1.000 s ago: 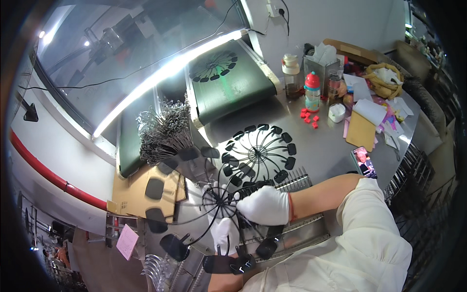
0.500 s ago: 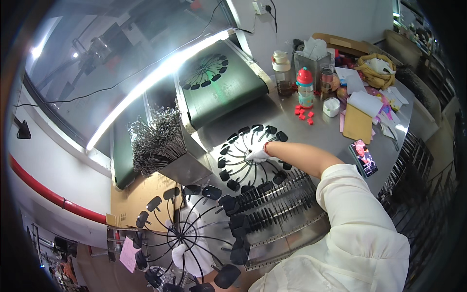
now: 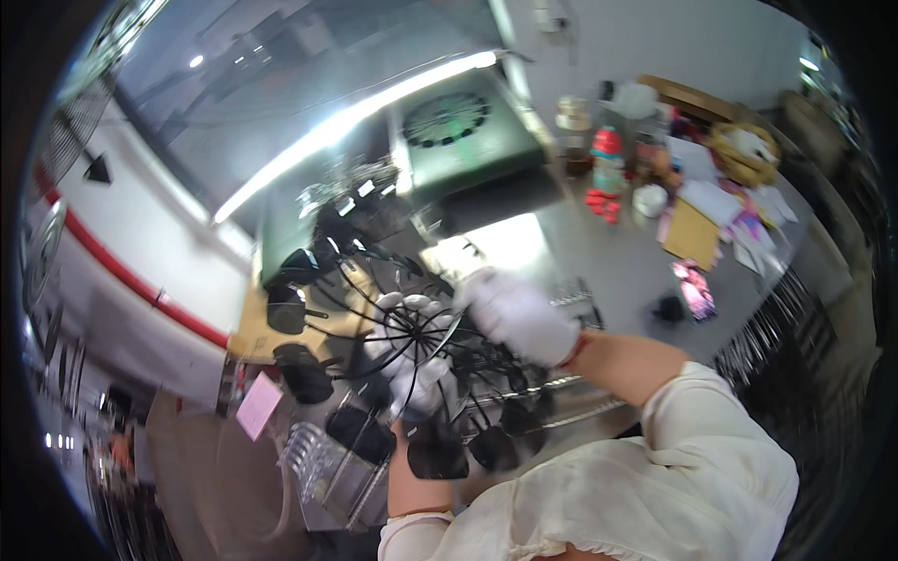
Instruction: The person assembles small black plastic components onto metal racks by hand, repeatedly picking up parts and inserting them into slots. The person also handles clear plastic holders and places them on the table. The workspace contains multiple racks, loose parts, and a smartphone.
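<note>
A wheel of curved black wires (image 3: 412, 341) with flat black paddles at their ends hangs tilted in front of me. My left hand (image 3: 421, 379), in a white glove, is closed around its middle, fingers showing between the wires. My right hand (image 3: 519, 313), also gloved, is at the wheel's right side with fingers curled against dark wires. More black paddles (image 3: 519, 416) crowd below that hand, overlapping the first wheel, and look like a second wheel. Motion blur and the wires hide the right fingertips.
Another paddle wheel (image 3: 447, 119) lies on a green conveyor belt (image 3: 468, 164) at the back. Bottles (image 3: 608, 164), red cubes (image 3: 603, 203), papers (image 3: 706, 201), and a lit phone (image 3: 693, 290) occupy the table's right. A cardboard box (image 3: 253, 327) and a wire basket (image 3: 337, 477) stand left.
The wheel that lay on the table under my right hand has left that spot. My right hand has come left and nearer, against the held wheel. The left-hand wheel has risen; the view has shifted.
</note>
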Tool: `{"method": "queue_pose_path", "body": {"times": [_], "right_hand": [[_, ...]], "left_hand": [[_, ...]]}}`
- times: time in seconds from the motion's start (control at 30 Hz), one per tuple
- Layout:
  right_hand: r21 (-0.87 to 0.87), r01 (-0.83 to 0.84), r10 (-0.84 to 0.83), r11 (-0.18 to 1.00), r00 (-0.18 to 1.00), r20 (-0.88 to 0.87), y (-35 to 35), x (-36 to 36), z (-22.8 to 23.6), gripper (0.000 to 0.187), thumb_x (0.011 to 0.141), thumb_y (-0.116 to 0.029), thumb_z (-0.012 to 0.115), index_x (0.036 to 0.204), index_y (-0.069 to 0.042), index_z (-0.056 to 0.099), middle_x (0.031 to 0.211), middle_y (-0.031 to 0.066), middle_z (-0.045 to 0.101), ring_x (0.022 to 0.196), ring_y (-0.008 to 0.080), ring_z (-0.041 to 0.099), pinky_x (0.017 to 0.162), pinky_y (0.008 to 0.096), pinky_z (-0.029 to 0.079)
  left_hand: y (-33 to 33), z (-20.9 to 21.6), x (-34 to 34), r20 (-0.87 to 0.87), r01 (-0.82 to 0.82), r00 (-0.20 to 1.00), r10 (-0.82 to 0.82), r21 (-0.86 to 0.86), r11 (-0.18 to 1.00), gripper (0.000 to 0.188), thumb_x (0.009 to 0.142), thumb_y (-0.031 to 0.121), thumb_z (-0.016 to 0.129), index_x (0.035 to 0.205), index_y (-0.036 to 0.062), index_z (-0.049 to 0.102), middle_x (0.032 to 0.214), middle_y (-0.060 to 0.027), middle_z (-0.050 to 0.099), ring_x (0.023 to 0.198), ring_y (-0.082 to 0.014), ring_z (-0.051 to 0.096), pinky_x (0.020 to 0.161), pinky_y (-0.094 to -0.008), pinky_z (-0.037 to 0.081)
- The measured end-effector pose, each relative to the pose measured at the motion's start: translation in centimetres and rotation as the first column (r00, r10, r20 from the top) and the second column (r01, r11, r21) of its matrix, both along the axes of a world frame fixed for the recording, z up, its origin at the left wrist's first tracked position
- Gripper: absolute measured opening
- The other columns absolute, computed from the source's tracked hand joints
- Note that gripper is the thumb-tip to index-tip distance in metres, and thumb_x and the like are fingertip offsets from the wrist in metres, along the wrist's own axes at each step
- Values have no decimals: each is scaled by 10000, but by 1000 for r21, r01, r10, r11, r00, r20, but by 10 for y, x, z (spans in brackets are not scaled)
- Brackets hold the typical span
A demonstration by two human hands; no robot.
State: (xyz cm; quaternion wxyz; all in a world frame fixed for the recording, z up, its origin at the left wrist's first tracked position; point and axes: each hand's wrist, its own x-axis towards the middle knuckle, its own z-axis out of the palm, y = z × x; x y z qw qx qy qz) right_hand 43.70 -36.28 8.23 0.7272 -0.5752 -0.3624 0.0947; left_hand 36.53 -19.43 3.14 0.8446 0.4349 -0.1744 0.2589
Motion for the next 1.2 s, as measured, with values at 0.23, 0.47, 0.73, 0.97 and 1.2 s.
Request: {"method": "queue_pose_path", "body": {"times": [0.23,0.47,0.73,0.97,1.2], "right_hand": [[75,200,-204,977,978,39,-9,-72,-12,250,1081,-221,500,978,-55,656,773,4,629,643,102,554,638,280,485],[30,160,-163,987,973,164,-17,-100,-6,200,1055,-188,523,1019,-48,661,873,75,692,699,179,662,699,323,542],[-177,462,-268,869,741,615,-76,-35,12,302,867,-113,751,1168,-142,745,1294,114,648,1151,284,660,995,368,543],[-296,559,-36,775,507,861,-68,-30,17,458,863,-291,757,1273,-131,632,1241,156,576,982,348,656,862,438,558],[-746,-502,668,438,737,-103,-97,-4,-13,203,978,-192,578,1123,-61,628,844,86,654,689,194,622,657,359,542]], "left_hand": [[-58,9,-56,-144,89,986,-86,14,996,921,717,91,875,1488,105,372,1310,-108,549,1205,-270,584,1015,-439,533],[-45,25,-82,-248,164,963,-106,230,959,924,720,115,883,1491,153,374,1297,-96,539,1188,-261,571,985,-427,522],[1,44,-93,-151,472,879,-453,134,871,872,611,128,952,1324,168,453,1227,-131,531,1095,-276,584,872,-361,548],[-5,56,-96,-114,635,769,-629,241,734,908,518,91,918,1307,154,474,1199,-191,533,1083,-323,554,853,-412,502],[19,89,-110,-188,187,974,-122,982,-23,908,642,466,976,1281,25,504,1154,-68,544,1048,-219,553,932,-373,457]]}}
